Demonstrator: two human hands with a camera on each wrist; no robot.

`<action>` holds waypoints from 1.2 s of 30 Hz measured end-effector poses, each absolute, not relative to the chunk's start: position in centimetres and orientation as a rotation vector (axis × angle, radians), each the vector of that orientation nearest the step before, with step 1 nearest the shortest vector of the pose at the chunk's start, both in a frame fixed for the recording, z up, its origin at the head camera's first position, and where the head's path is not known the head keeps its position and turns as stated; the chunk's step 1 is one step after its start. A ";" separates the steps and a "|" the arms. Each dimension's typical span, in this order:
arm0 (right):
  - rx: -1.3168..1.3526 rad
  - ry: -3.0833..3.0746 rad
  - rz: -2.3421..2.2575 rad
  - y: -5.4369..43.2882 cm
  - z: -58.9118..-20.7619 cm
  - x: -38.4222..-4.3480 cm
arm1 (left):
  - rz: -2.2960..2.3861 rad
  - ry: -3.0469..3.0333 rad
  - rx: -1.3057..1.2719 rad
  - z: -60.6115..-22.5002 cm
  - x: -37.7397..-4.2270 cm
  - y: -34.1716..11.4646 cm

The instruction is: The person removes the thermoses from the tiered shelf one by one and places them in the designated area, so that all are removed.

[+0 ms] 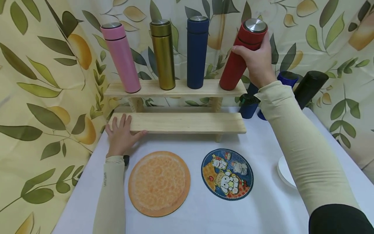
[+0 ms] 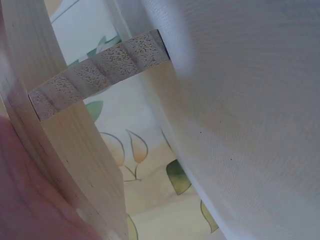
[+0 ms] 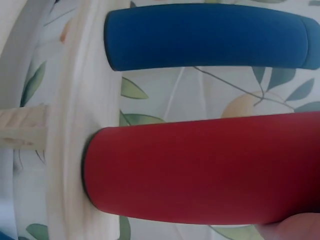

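Observation:
My right hand (image 1: pixel 257 61) grips the upper part of a red thermos bottle (image 1: pixel 233 70), thumb across its front. Its base meets the right end of the upper shelf (image 1: pixel 181 87) of a wooden two-step stand; the right wrist view also shows this red bottle (image 3: pixel 200 170) against the board. Left of it on that shelf stand a blue thermos bottle (image 1: pixel 197 55), a gold one (image 1: pixel 163 58) and a pink one (image 1: pixel 122 61). My left hand (image 1: pixel 122 135) rests on the left end of the lower shelf (image 1: pixel 187 123), fingers spread on top and thumb along the front edge.
Behind my right forearm are several dark bottles or cups, including a black cylinder (image 1: pixel 310 86) and a small dark blue one (image 1: pixel 249 109). An orange round mat (image 1: pixel 159 183) and a cartoon-printed round mat (image 1: pixel 227 174) lie on the white tablecloth. My right sleeve partly hides a white dish (image 1: pixel 285 172).

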State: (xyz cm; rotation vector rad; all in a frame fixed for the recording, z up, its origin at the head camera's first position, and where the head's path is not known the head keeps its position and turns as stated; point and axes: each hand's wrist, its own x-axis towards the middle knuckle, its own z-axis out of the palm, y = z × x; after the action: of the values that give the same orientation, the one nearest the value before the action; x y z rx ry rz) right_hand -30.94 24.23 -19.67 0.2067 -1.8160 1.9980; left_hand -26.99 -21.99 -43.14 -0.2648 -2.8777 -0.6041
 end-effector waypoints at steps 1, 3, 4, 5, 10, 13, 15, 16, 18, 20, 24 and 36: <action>0.214 -1.806 1.996 24.2 -19.7 -30.9 | -0.609 -2.879 -0.264 -43.1 -27.0 -22.0; 0.218 -1.792 1.996 24.2 -19.8 -30.7 | -0.609 -2.885 -0.262 -43.0 -26.9 -22.0; 0.215 -1.786 1.996 24.2 -19.9 -30.6 | -0.609 -2.887 -0.262 -42.9 -26.9 -22.0; 0.204 -1.785 1.994 24.2 -19.9 -30.5 | -0.610 -2.889 -0.262 -42.9 -26.9 -22.0; 0.200 -1.763 1.975 24.8 -19.5 -29.6 | -0.629 -2.891 -0.268 -42.9 -26.9 -21.9; 0.226 -1.715 1.981 25.2 -19.0 -28.9 | -0.640 -2.885 -0.275 -42.8 -26.9 -21.8; 0.231 -1.686 1.998 25.6 -18.6 -28.4 | -0.642 -2.882 -0.278 -42.7 -26.9 -21.8; 0.226 -1.677 2.003 25.7 -18.4 -28.1 | -0.641 -2.882 -0.278 -42.7 -26.9 -21.8; 0.221 -1.670 2.003 26.1 -18.2 -27.6 | -0.637 -2.886 -0.276 -42.7 -26.9 -21.9; 0.210 -1.670 1.995 26.5 -18.0 -27.2 | -0.634 -2.891 -0.274 -42.7 -26.9 -21.9; 0.219 -1.667 1.989 27.4 -17.8 -26.3 | -0.637 -2.888 -0.278 -42.6 -26.8 -22.1; 0.159 -1.698 1.990 29.9 -18.0 -24.3 | -0.639 -2.886 -0.287 -42.8 -26.8 -22.1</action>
State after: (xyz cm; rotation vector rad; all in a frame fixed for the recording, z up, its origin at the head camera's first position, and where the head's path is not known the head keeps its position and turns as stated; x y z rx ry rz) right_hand -24.26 29.94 -18.02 0.1593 -1.6976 1.9898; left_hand -26.82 -22.11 -42.78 -0.2868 -2.8864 -0.6393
